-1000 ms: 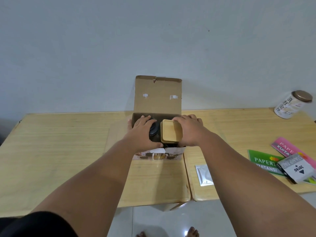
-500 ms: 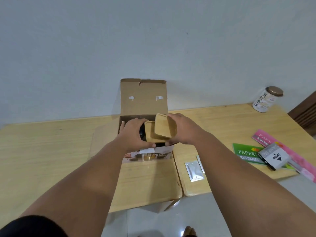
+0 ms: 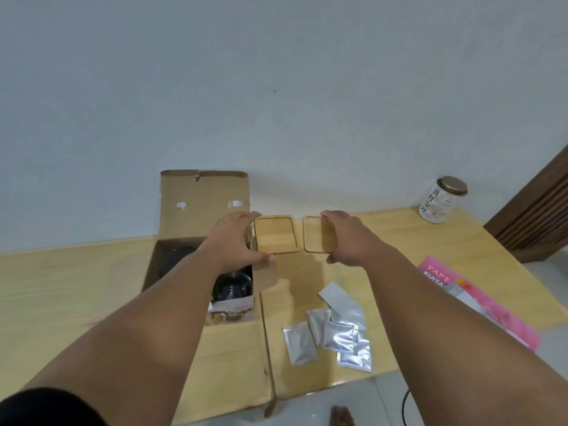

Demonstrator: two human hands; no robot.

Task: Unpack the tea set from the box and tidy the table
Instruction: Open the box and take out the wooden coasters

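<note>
The box (image 3: pixel 196 259) stands open on the table (image 3: pixel 76 290), its lid flap upright against the wall. Inside it, dark rounded ware (image 3: pixel 233 287) shows at the near right corner and a second dark shape farther back. Neither can be identified, because the left forearm covers much of the opening. A printed panel at the box's near edge is partly visible and its picture is unreadable.

The left hand (image 3: pixel 236 238) is above the box's right side and grips the left edge of a square wooden tray (image 3: pixel 276 233), thumb at the near corner and fingers curled over the far edge. Whether anything lies stacked under this tray cannot be told.

The right hand (image 3: pixel 347 238), to the right of the box, clasps a second tray (image 3: pixel 316 233) by its right edge, thumb near and fingers far. The palm hides that tray's right part. The two trays are level and just apart, and both appear to be held clear of the table, though the gap beneath them is not plainly seen.

Foil sachets (image 3: pixel 335 330) lie in a loose overlapping cluster on the table, to the right of the box and nearer the viewer. Their exact number is uncertain.

Farther right of the box, a pink booklet (image 3: pixel 461 290) is blurred and partly covered by the right forearm; only "PAPE" and "KUITA" can be read. A jar (image 3: pixel 442 199) with a brown lid stands by the wall, well to the right of the box, and its label is illegible.
</note>
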